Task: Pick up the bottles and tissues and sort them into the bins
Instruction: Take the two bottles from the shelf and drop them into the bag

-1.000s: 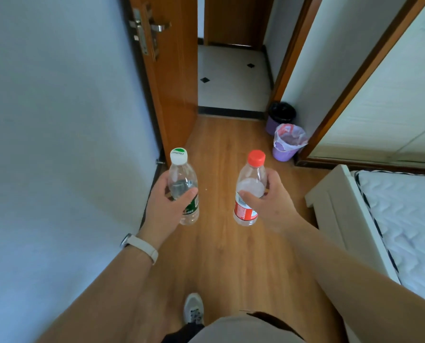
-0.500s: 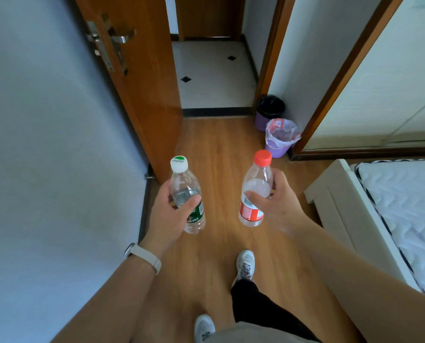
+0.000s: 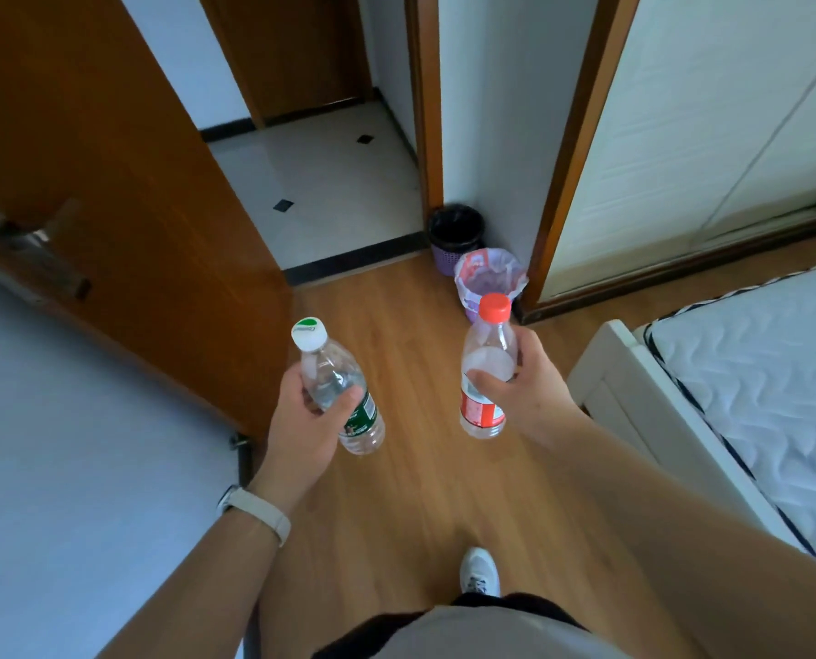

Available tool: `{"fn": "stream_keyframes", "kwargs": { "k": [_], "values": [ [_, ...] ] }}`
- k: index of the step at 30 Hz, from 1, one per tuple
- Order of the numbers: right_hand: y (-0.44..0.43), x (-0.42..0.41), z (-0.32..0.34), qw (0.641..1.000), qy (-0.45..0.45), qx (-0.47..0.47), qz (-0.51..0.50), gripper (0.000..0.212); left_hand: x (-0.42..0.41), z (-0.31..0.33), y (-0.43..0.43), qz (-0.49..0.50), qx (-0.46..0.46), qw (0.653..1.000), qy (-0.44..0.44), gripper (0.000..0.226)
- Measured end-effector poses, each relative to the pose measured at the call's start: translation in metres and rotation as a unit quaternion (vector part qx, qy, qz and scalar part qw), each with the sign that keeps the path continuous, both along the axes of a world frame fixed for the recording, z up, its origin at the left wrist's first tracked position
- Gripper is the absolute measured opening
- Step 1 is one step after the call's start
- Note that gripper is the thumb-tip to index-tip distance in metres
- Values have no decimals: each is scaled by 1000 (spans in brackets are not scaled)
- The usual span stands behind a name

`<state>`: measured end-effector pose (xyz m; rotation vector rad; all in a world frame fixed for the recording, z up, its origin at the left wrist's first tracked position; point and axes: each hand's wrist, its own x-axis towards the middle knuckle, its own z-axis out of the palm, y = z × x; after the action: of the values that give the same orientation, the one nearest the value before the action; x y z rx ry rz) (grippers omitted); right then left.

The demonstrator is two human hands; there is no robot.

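Two bottles held ahead, with the bins in sight beyond

Nearest, a white shoe [image 3: 479, 570] is seen on the wooden floor [image 3: 420, 492]. Above it the left hand [image 3: 301, 416] is curled round the green-labelled bottle [image 3: 361, 413], which is tilted, and the right hand [image 3: 525, 392] is wrapped round the upper body of the red-capped bottle [image 3: 484, 373], which is held nearly upright; the two bottles are apart. Farther off, the pink-lined bin [image 3: 489, 273] stands just beside the black-lined bin [image 3: 456, 230] by the doorway wall. No tissues are seen. The step is judged to be the carry and drop: each bottle is best brought low over the chosen rim and released one at a time, so that neither bin is tipped; which bin is meant for bottles cannot be told
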<state>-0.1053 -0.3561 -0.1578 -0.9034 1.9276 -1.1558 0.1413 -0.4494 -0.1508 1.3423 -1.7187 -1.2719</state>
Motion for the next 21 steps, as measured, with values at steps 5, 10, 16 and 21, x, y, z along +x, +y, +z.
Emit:
{"fn": "stream_keyframes", "kwargs": {
  "k": [5, 10, 16, 21],
  "values": [
    [-37, -37, 1, 1000, 15, 7, -27, 49, -42, 0, -44, -11, 15, 1000, -7, 49],
    [-89, -54, -6, 999, 16, 21, -22, 50, -68, -8, -102, -25, 25, 999, -8, 48],
    [-170, -63, -13, 996, 50, 38, -55, 50, -85, -28, -197, -68, 50, 996, 9, 47],
    [-250, -61, -11, 992, 70, 64, -85, 53, -97, -24, -293, -105, 63, 992, 26, 47]
  ]
}}
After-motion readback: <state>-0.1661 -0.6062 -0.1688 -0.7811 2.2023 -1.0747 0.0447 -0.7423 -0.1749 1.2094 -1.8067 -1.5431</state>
